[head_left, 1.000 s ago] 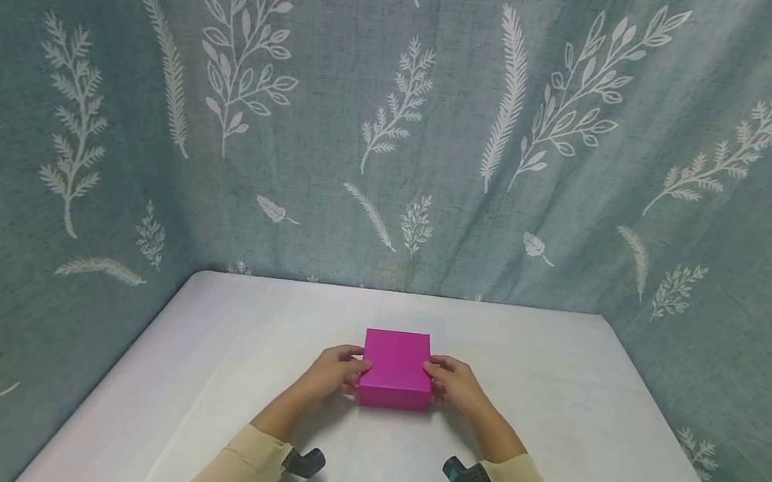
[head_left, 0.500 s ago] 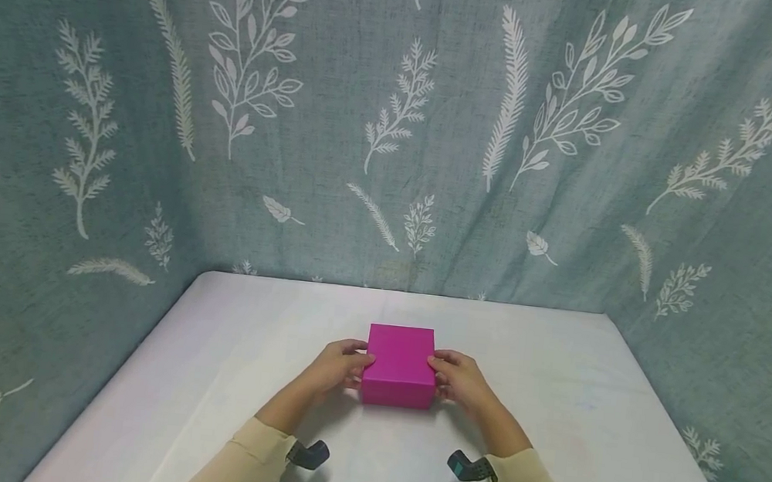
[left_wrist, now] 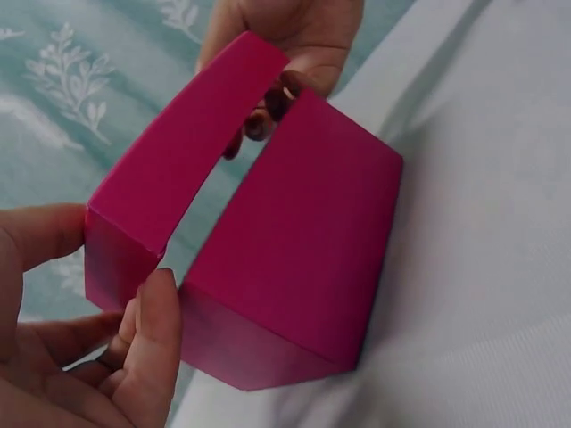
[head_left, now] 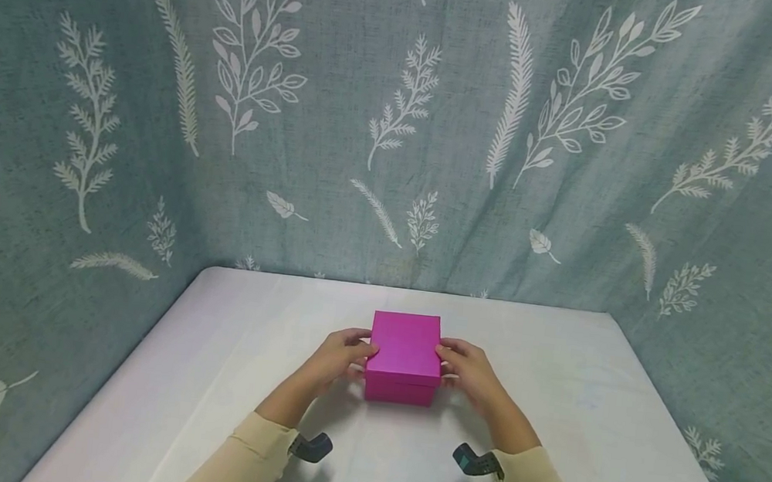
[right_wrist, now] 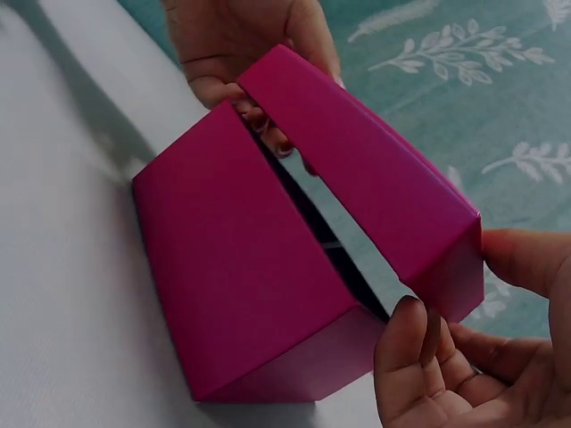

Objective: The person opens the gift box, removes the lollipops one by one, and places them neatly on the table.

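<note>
A magenta box lid (head_left: 405, 344) is raised off its matching box base (head_left: 399, 394), which stands on the white table. My left hand (head_left: 338, 357) grips the lid's left side, with the thumb on its top edge. On the right side my right hand (head_left: 467, 369) pinches the lid in the same way. Both wrist views show a gap between the lid (left_wrist: 187, 143) and the base (right_wrist: 250, 259), wider toward the near side in each view. A dark strip shows inside the base in the right wrist view; its contents cannot be made out.
The white table (head_left: 247, 383) extends around the box. Teal curtains with white leaf prints (head_left: 342, 113) stand behind it and at both sides. Dark wrist devices (head_left: 312, 447) project from both cream sleeves (head_left: 239, 460).
Both hands have moved up with the lid, which has risen from the base. A seam between lid and base now shows on the front. The head view has shifted slightly.
</note>
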The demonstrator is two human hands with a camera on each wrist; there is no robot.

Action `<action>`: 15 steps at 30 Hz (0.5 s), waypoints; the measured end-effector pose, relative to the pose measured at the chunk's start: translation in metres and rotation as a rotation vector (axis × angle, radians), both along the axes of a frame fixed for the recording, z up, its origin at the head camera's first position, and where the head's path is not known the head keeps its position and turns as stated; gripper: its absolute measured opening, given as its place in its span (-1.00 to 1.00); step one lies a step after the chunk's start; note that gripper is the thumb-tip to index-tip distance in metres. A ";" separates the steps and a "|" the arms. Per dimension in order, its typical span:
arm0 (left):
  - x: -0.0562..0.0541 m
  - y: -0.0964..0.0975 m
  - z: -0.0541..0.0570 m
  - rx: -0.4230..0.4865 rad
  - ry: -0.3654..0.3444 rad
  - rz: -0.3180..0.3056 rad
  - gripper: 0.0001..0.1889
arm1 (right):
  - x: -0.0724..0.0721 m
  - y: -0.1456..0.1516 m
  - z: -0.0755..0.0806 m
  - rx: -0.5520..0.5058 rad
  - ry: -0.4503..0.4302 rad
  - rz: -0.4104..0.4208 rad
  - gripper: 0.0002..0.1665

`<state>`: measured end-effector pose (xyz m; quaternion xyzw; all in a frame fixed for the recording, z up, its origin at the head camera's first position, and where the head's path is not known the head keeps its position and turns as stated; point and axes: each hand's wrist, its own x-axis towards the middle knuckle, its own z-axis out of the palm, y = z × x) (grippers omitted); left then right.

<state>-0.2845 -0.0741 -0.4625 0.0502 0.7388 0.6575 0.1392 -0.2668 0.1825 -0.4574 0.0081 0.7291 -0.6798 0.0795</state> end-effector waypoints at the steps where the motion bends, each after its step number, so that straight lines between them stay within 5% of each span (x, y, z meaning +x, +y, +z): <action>1: 0.001 0.001 0.001 -0.001 0.001 0.002 -0.41 | 0.001 0.001 0.001 -0.002 -0.001 0.000 -0.46; 15: 0.018 0.011 0.019 0.030 0.056 -0.084 -0.43 | 0.024 0.026 0.018 0.081 0.040 0.003 -0.39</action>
